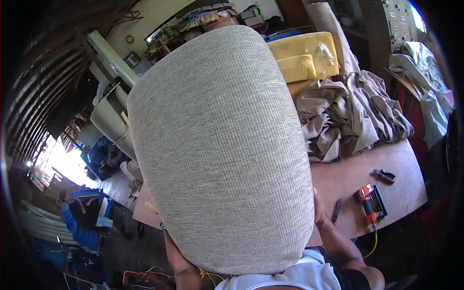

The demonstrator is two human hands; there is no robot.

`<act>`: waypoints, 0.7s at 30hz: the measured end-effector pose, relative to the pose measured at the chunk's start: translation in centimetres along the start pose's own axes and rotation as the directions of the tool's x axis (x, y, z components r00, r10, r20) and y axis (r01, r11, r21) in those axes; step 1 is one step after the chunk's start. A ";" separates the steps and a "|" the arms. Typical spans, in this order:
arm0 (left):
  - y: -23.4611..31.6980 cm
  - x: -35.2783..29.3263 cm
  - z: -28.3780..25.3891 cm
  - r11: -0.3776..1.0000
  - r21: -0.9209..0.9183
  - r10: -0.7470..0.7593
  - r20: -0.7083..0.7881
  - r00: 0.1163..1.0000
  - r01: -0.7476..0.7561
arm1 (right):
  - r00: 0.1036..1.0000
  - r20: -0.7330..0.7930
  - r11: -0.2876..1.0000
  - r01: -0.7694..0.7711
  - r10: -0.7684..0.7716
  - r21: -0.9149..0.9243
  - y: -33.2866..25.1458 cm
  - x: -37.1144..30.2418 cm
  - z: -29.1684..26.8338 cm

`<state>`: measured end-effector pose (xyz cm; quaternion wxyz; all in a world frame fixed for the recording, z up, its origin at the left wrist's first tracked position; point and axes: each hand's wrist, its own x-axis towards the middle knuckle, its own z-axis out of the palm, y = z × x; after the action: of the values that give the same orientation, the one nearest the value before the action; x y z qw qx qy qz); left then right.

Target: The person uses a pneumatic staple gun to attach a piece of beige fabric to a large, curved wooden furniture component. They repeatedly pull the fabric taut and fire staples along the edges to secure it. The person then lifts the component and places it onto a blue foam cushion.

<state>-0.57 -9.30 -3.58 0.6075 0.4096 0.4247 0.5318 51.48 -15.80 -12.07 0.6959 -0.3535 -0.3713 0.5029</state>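
A large rounded cushion in grey woven fabric stands tilted up in front of me and fills the middle of the view. Against its right side presses my right hand, with the fingers partly hidden by the bulging fabric. My left hand is at the lower left side of the cushion, mostly out of sight behind it; a band shows at that wrist. Both hands hold the cushion between them, and its lower end rests against my body.
On the brown worktable lie an orange and black staple gun with a yellow hose, pliers and a dark slim tool. Crumpled beige fabric and yellow foam sit farther back. A person sits at left.
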 end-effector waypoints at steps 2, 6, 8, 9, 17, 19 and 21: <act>-0.7 -1.4 -0.1 1.000 0.018 -0.010 -0.043 0.999 0.011 | 0.994 -0.046 0.991 -0.106 0.102 -0.086 -2.5 1.3 -0.4; -0.7 -2.2 -0.6 0.999 0.051 0.003 -0.052 0.999 -0.001 | 0.999 0.032 0.999 0.007 -0.005 -0.038 -8.6 4.9 1.1; 0.0 -1.0 -0.3 0.997 0.073 0.017 -0.012 1.000 -0.016 | 0.997 -0.015 0.981 -0.071 0.075 0.180 -11.0 5.9 2.2; 0.4 -1.3 -0.9 0.995 0.093 0.025 -0.028 0.999 -0.023 | 0.992 -0.014 0.977 -0.119 0.123 0.178 -11.5 6.3 3.4; 1.5 18.5 3.1 0.988 0.145 0.009 0.266 0.964 -0.050 | 0.992 -0.122 0.991 0.038 -0.022 0.126 -7.4 11.8 0.4; 1.0 23.5 4.1 0.988 0.143 0.014 0.310 0.951 -0.061 | 0.990 -0.103 0.990 0.107 -0.098 0.090 -6.3 14.2 0.1; -0.7 28.5 5.4 0.988 0.147 -0.010 0.345 0.939 -0.044 | 0.984 -0.164 0.997 0.076 -0.075 0.000 -6.0 15.8 -0.1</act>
<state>6.86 18.71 -4.86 0.6347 0.5451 0.3476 0.4233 57.60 -2.09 -4.37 0.7436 -0.3771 -0.3244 0.4468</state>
